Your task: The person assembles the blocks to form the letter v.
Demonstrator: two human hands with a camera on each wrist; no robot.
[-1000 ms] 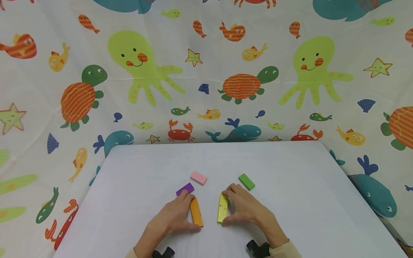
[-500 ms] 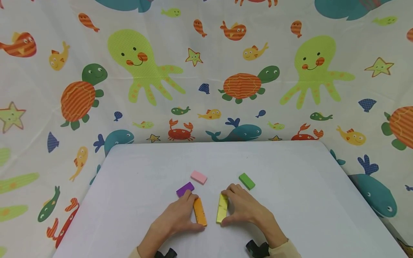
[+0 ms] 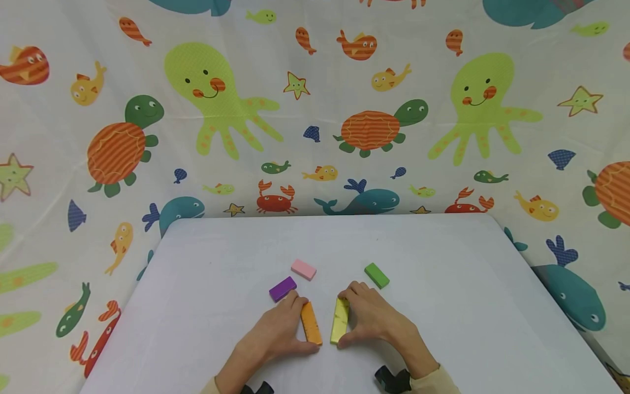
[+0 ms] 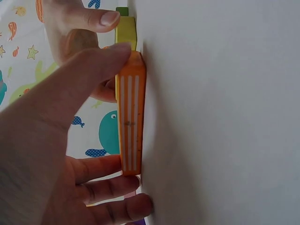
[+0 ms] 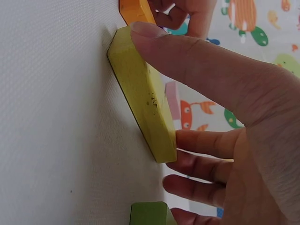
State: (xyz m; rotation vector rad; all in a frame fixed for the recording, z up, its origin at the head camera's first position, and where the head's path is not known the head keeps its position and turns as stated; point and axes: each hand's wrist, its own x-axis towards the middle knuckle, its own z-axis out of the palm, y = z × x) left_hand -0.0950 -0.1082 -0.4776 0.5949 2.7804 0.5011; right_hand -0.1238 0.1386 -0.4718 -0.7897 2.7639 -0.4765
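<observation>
My left hand grips an orange block lengthwise, thumb on its near end and fingers at its far end. In the left wrist view, the side of the orange block carries white stripes. My right hand holds a yellow block the same way, its thumb at the near end. Dark specks mark the yellow block in the right wrist view. Both blocks lie at the white tabletop, a narrow gap between them. A purple block lies right by the left fingertips.
A pink block lies beyond the purple one. Behind my right hand is a green block. The white table ends at a curtain printed with sea animals. Black wrist cameras sit below both hands.
My left hand has slid right with the orange block, narrowing the gap to the yellow one and uncovering more of the purple block. My right hand has stayed nearly in place.
</observation>
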